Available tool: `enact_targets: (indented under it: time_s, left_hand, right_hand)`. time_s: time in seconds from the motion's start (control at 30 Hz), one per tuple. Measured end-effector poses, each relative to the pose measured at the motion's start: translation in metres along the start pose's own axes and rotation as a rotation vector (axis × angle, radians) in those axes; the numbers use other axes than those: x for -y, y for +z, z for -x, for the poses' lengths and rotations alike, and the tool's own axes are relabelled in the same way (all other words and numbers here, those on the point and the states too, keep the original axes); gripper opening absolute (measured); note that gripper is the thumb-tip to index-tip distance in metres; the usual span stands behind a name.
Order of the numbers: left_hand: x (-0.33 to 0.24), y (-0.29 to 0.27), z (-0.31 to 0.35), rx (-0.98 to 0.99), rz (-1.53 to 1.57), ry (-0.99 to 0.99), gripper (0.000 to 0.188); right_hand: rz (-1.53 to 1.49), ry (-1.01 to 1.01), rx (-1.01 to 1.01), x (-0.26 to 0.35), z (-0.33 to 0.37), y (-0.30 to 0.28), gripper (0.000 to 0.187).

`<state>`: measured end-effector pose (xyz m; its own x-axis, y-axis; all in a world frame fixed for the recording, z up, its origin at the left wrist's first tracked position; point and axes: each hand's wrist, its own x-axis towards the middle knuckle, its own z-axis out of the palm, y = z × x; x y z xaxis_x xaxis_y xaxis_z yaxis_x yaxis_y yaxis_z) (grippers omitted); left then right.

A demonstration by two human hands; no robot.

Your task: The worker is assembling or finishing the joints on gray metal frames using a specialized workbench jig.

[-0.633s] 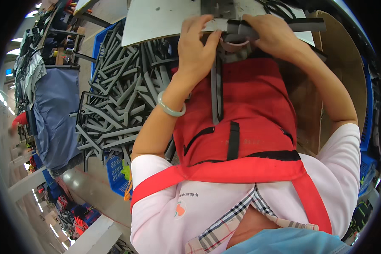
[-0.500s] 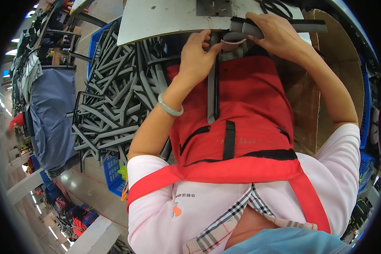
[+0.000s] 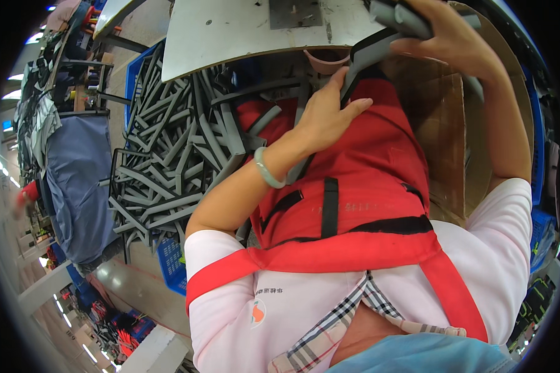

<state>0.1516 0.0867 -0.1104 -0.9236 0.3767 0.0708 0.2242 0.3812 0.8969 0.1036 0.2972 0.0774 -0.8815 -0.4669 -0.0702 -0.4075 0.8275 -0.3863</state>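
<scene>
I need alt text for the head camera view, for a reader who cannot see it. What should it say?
Seen from above, a person in a red apron holds a grey padded strap with the right hand near a grey work table, while the left hand, with a pale green bracelet on the wrist, touches the strap lower down. A heap of grey straps fills a bin at the person's left.

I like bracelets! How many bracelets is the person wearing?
1: a pale green bangle sits on the wrist of the left hand. The wrist of the right hand shows none.
</scene>
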Motion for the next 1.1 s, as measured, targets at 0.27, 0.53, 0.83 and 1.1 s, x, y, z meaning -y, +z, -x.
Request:
enact_targets:
  time_s: [0.27, 0.53, 0.83, 1.1]
  left_hand:
    - [-0.037, -0.121, -0.027, 0.353, -0.097, 0.049, 0.036]
    - [-0.067, -0.158, -0.062, 0.123, 0.377, -0.111, 0.032]
    - [-0.024, -0.168, -0.101, 0.001, 0.204, -0.124, 0.035]
    - [-0.017, -0.173, -0.114, -0.011, 0.260, -0.128, 0.035]
  right_hand:
    - [-0.004, -0.234, -0.152, -0.048, -0.008, 0.040, 0.064]
    - [-0.112, -0.026, -0.147, -0.009, -0.039, 0.019, 0.065]
    - [0.098, -0.030, -0.134, -0.026, -0.079, 0.035, 0.065]
    - [0.092, -0.010, -0.121, -0.034, -0.097, 0.036, 0.072]
